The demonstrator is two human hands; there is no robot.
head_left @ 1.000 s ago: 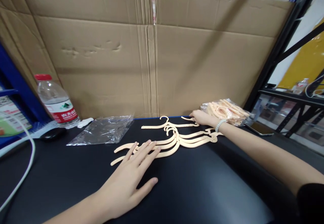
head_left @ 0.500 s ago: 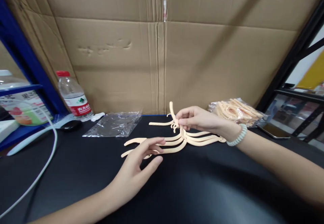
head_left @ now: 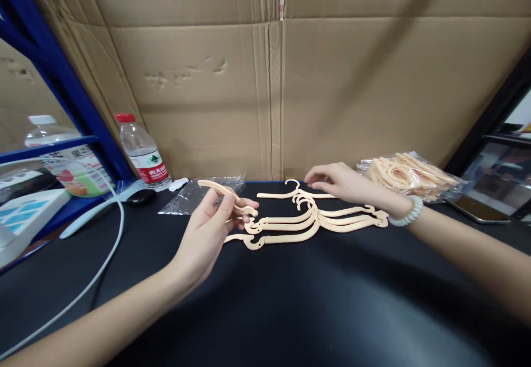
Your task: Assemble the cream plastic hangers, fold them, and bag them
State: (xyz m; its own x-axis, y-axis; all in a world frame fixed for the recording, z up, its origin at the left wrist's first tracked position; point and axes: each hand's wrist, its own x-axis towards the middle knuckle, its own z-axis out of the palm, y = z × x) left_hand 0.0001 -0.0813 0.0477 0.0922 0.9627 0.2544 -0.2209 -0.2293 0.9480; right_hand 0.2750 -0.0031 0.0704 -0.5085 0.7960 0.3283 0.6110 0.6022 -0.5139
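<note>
Between the thumb and fingers of my left hand (head_left: 209, 223) is a curved beige hanger arm (head_left: 219, 187), its far end pointing up and left. Below and right of that hand, several beige folding clothes hangers (head_left: 290, 238) lie overlapping on the black table, their hooks bunched in the middle. My right hand (head_left: 346, 183), with a pale beaded band at the wrist, hovers over the right side of the rearmost hanger (head_left: 276, 195). Its fingers are loosely bent and apart, with nothing visible in them. It partly covers that hanger's right arm.
A clear plastic bag of beige hanger parts (head_left: 410, 176) lies at back right, beside a phone-like dark slab (head_left: 477, 210). An opened clear bag (head_left: 182, 198), a red-capped water bottle (head_left: 143, 154) and a white cable (head_left: 112, 245) are on the left. Cardboard (head_left: 199, 90) stands behind.
The curved hanger arm has passed from my right hand to my left, which has lifted and moved left. My right hand has let go and shifted right. The view has turned slightly left.
</note>
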